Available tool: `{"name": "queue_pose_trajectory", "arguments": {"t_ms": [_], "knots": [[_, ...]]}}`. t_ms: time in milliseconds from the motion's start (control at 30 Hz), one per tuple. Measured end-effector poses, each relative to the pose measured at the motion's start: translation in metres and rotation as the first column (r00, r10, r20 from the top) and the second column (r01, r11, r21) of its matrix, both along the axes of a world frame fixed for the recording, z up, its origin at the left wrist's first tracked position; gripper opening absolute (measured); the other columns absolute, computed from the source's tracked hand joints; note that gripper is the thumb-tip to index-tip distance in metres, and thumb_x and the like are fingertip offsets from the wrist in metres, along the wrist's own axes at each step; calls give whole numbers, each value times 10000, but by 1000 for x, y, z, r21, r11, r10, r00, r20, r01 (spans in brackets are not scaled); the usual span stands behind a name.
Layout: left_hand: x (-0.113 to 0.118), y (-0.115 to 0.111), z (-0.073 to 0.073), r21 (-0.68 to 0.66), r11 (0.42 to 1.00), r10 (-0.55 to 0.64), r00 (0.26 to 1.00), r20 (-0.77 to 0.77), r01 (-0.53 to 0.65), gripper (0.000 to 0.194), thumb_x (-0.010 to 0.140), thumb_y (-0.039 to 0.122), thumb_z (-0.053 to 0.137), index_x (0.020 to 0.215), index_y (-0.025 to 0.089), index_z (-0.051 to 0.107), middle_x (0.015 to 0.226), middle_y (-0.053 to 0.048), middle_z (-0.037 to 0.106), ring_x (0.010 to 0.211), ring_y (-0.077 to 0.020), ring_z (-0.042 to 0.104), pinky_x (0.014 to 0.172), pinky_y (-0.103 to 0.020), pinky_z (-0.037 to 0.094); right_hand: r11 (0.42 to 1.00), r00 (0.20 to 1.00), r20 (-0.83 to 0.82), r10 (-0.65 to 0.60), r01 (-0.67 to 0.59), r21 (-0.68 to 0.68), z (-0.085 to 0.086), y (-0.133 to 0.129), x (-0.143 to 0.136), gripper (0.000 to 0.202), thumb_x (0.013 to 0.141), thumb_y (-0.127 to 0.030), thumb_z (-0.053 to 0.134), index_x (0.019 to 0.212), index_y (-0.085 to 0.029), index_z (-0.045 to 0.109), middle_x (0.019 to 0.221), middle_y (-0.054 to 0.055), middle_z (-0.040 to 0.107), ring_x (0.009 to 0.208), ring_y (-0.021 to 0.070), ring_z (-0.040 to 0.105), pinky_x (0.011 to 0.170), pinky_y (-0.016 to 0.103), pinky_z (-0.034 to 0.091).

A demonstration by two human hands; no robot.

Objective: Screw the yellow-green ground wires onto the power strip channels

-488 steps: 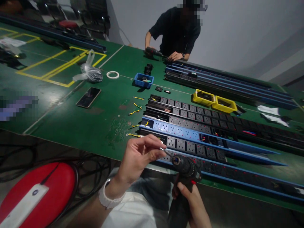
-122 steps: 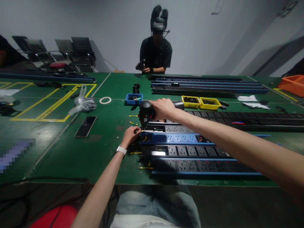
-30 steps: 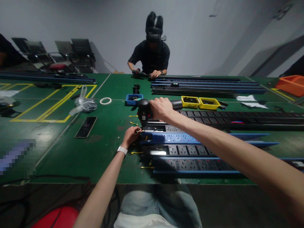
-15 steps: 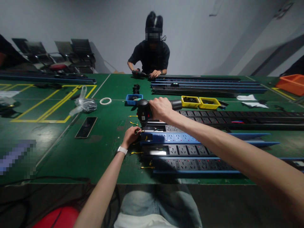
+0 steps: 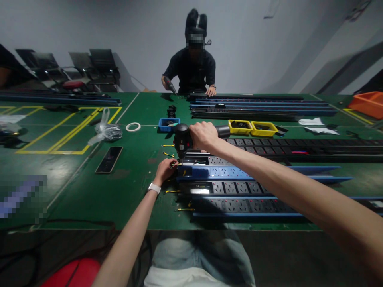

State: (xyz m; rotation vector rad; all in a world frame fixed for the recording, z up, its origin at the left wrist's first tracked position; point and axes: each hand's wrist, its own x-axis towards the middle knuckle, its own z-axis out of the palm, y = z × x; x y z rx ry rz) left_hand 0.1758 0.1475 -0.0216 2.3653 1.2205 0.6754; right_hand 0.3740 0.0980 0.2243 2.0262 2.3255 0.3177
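My right hand (image 5: 205,133) is wrapped round the handle of a black cordless power drill (image 5: 182,137), whose bit points down at the left end of a power strip (image 5: 196,160). Close under the bit, the fingers of my left hand (image 5: 165,170) pinch together at that strip end. What they hold is too small to make out, though a bit of yellow shows by the fingertips. Nearer to me lie a blue-edged socket strip (image 5: 214,172) and a black socket strip (image 5: 230,187). Short yellow wires (image 5: 172,191) stick out from several strip ends.
Beyond the drill stand a blue bin (image 5: 169,124) and a yellow bin (image 5: 239,126) of small parts. A phone (image 5: 109,160), a tape roll (image 5: 133,127) and a plastic bag (image 5: 107,129) lie left. Across the table a co-worker (image 5: 194,67) holds another drill (image 5: 170,84).
My hands and drill stay almost in place at the strip end. Across the table, the co-worker has straightened up, tilted their drill and moved their other hand to the right.
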Motion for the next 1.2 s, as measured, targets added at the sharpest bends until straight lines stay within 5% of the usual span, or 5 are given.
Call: {"name": "queue_pose_trajectory", "arguments": {"t_ms": [1200], "knots": [[3, -3, 5, -7, 1000, 14, 1000, 3, -14, 267, 945, 400, 534, 969, 213, 724, 965, -61, 733, 889, -209, 638, 785, -288, 457, 999, 999, 15, 45, -45, 14, 1, -6, -3, 182, 712, -198, 663, 880, -152, 717, 883, 133, 736, 826, 257, 694, 664, 305, 426]]}}
